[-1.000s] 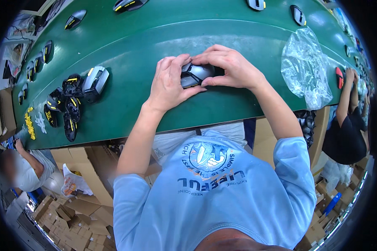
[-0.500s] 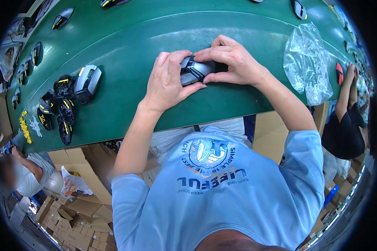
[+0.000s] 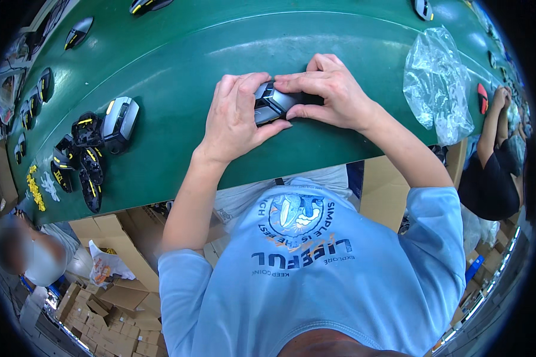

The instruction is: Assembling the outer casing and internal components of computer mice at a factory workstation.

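Between my two hands, on the green table, is a grey and black computer mouse [image 3: 271, 102]. My left hand [image 3: 235, 113] grips its left end, with the thumb along the near side and the fingers over the far side. From the other end my right hand [image 3: 330, 92] closes on it, thumb near and fingertips on top. Fingers cover much of the shell. To the left sits a silver-grey mouse [image 3: 120, 124], close beside several black mouse shell pieces [image 3: 88, 131] with yellow parts.
Small yellow pieces [image 3: 34, 189] and white pieces [image 3: 49, 185] lie at the table's left edge. A clear plastic bag [image 3: 438, 83] rests on the right, near a red and black mouse [image 3: 482, 98]. Other people sit at both sides. Cardboard boxes [image 3: 110, 241] stand below the table.
Both hands keep their hold on the mouse, with only a slight shift of the fingers. The view has tilted a little. The person at the left has leaned.
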`<action>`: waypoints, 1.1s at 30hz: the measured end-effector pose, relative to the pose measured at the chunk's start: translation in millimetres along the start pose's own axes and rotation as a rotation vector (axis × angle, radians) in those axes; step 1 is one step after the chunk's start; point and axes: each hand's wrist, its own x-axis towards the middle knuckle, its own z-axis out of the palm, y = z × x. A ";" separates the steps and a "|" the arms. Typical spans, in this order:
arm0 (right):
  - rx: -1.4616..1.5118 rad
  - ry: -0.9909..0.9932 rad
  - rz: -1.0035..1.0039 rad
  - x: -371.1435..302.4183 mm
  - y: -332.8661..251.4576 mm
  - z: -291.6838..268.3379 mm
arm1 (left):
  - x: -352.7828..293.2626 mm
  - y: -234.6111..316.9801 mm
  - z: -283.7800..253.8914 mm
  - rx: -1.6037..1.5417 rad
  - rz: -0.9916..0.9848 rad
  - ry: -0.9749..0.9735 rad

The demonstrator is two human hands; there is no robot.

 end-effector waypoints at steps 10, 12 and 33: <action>-0.074 0.089 0.003 -9.9 6.8 10.2 | 35.7 44.0 -46.2 -0.587 -0.230 0.106; -0.102 0.042 0.078 -12.1 7.0 7.4 | 69.3 75.9 -57.6 -0.841 -0.105 0.136; -0.078 0.125 0.080 -10.7 4.8 14.8 | 23.2 13.0 -29.9 0.258 0.077 -0.253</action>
